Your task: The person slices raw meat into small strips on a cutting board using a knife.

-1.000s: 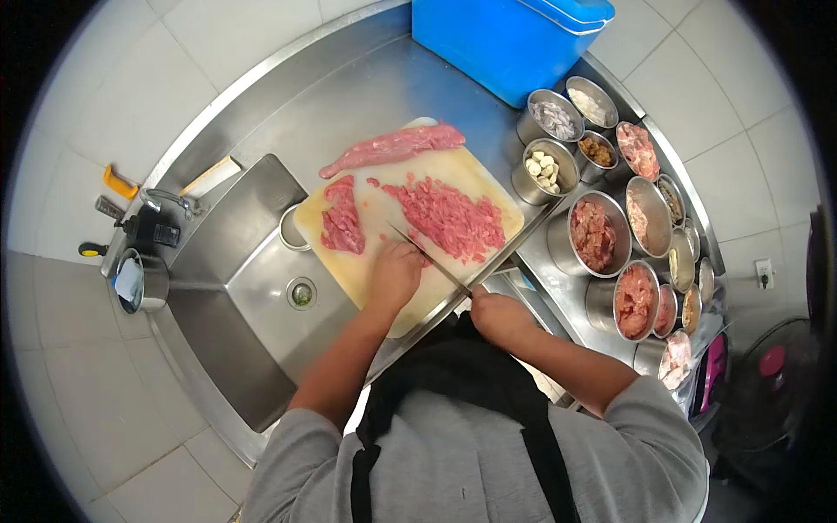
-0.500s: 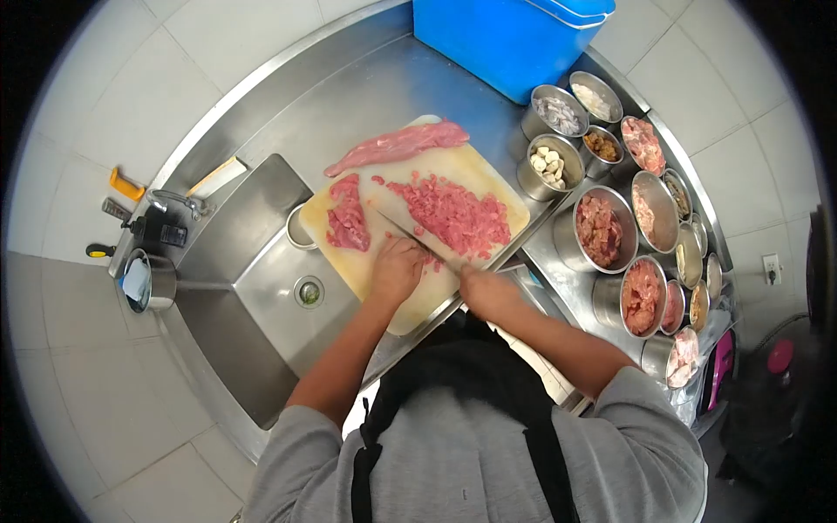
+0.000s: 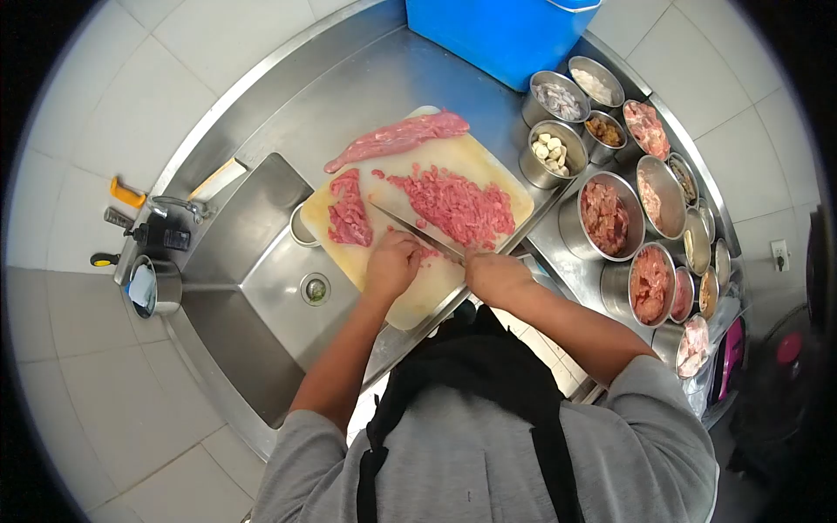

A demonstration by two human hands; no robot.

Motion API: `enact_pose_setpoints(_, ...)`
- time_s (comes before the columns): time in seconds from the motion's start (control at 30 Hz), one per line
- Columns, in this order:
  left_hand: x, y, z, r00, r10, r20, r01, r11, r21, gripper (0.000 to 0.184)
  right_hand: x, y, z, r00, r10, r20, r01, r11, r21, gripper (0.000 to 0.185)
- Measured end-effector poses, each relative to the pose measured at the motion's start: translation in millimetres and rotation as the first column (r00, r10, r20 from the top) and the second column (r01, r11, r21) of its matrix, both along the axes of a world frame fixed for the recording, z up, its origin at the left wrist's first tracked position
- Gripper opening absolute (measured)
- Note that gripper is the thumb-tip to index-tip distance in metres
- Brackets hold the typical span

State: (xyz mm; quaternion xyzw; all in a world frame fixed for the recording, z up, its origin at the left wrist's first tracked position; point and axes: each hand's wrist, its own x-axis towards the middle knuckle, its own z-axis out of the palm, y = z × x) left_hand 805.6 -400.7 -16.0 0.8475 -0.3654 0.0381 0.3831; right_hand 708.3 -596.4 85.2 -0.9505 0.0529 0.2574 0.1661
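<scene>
My right hand (image 3: 495, 277) is closed round the handle of a knife (image 3: 410, 227), whose blade points up and left across the yellowed white cutting board (image 3: 418, 301). Beside the blade, my left hand (image 3: 394, 260) rests with bent fingers pressed on meat at the board's lower part; the fingers hide most of that piece. Small cut bits of meat show between the two hands. A pile of chopped pink meat (image 3: 458, 207) lies beyond the knife. To the left is a smaller slab of meat (image 3: 349, 209), and a long whole piece (image 3: 398, 139) stretches along the far edge.
A steel sink (image 3: 270, 296) is at the left, with a tap (image 3: 179, 207) and a white-bladed knife (image 3: 216, 179) near its rim. Steel containers of meat (image 3: 604, 216) and a container of garlic (image 3: 549, 155) stand at the right. A blue cooler (image 3: 501, 39) is behind.
My right hand has moved slightly up and left, then a little right, with the knife. My left hand stays on the meat. The view has shifted slightly.
</scene>
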Motion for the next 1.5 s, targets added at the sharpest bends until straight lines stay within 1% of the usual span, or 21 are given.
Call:
enact_pose_setpoints(0.13,13,7,-26,0.998,-0.062,-0.011,0.062,0.998,-0.015,0.008,-35,13,13,0.996,-0.077,-0.051,0.078,0.997,0.009,0.032)
enact_pose_setpoints(0.17,5,3,-19,0.997,0.033,-0.076,-0.031,0.999,0.034,0.008,-36,13,-5,0.997,-0.083,-0.011,0.083,0.995,0.048,0.032)
enact_pose_setpoints(0.2,6,-7,-27,0.968,0.243,-0.069,-0.219,0.943,0.251,0.019,-38,0,-51,0.968,0.044,0.248,-0.073,0.991,0.108,0.033)
enact_pose_setpoints(0.23,-6,-1,-45,0.882,0.344,-0.322,-0.278,0.932,0.233,0.021,-28,6,-54,0.970,0.206,0.130,-0.212,0.977,0.033,0.031)
enact_pose_setpoints(0.3,-23,-2,-11,0.980,0.174,-0.101,-0.172,0.985,0.026,0.021,-16,-3,-45,0.953,0.185,0.239,-0.205,0.977,0.061,0.031)
enact_pose_setpoints(0.33,-3,-27,-71,0.993,0.105,0.062,-0.103,0.994,-0.033,0.019,-13,-14,-44,0.919,0.299,0.257,-0.323,0.945,0.057,0.035)
enact_pose_setpoints(0.37,14,-63,-112,0.972,0.216,-0.097,-0.217,0.976,-0.003,0.017,2,-49,-77,0.868,0.376,0.323,-0.422,0.902,0.084,0.036)
enact_pose_setpoints(0.4,1,-54,-60,0.971,0.203,0.124,-0.218,0.969,0.115,0.014,12,-66,-96,0.948,0.268,0.173,-0.239,0.956,-0.171,0.041)
enact_pose_setpoints(0.43,-35,-70,-24,0.931,0.212,0.296,-0.177,0.974,-0.140,0.012,21,-66,-100,0.965,0.224,0.136,-0.185,0.950,-0.253,0.041)
enact_pose_setpoints(0.47,-44,-60,-11,0.910,0.288,0.297,-0.210,0.940,-0.267,0.011,34,-49,-93,0.957,0.238,0.165,-0.201,0.957,-0.211,0.041)
enact_pose_setpoints(0.53,-27,-36,-4,0.948,0.285,0.138,-0.239,0.930,-0.280,0.010,70,-10,-87,0.921,0.316,0.227,-0.299,0.948,-0.106,0.041)
enact_pose_setpoints(0.57,-59,-10,15,0.916,0.350,0.197,-0.292,0.917,-0.271,0.010,69,16,-73,0.890,0.357,0.284,-0.353,0.933,-0.066,0.040)
enact_pose_setpoints(0.6,-32,-15,-10,0.928,0.371,0.039,-0.346,0.895,-0.280,0.011,98,37,-80,0.893,0.389,0.225,-0.392,0.919,-0.035,0.040)
enact_pose_setpoints(0.67,-60,14,1,0.876,0.481,0.027,-0.453,0.841,-0.296,0.013,99,71,-71,0.851,0.439,0.287,-0.461,0.887,0.009,0.040)
enact_pose_setpoints(0.73,-77,35,-7,0.839,0.509,-0.192,-0.544,0.788,-0.289,0.016,93,96,-66,0.828,0.483,0.283,-0.510,0.860,0.026,0.039)
enact_pose_setpoints(0.87,-103,67,1,0.734,0.664,-0.143,-0.656,0.638,-0.403,0.017,78,120,-63,0.802,0.525,0.284,-0.561,0.826,0.055,0.039)
enact_pose_setpoints(1.23,-126,74,35,0.688,0.691,-0.221,-0.724,0.636,-0.266,0.017,58,116,-66,0.817,0.504,0.281,-0.547,0.831,0.102,0.037)
enact_pose_setpoints(1.27,-121,68,29,0.688,0.677,-0.261,-0.726,0.645,-0.239,0.017,57,106,-65,0.825,0.492,0.279,-0.536,0.837,0.110,0.037)
enact_pose_setpoints(1.33,-84,65,-49,0.806,0.587,-0.082,-0.582,0.759,-0.292,0.014,54,78,-70,0.853,0.448,0.267,-0.495,0.858,0.140,0.037)
enact_pose_setpoints(1.4,-109,78,-1,0.781,0.604,-0.161,-0.623,0.771,-0.131,0.022,33,39,-69,0.907,0.347,0.238,-0.386,0.911,0.145,0.036)
enact_pose_setpoints(1.5,-107,65,14,0.756,0.580,-0.304,-0.625,0.778,-0.072,0.030,11,13,-60,0.960,0.225,0.170,-0.246,0.963,0.114,0.036)
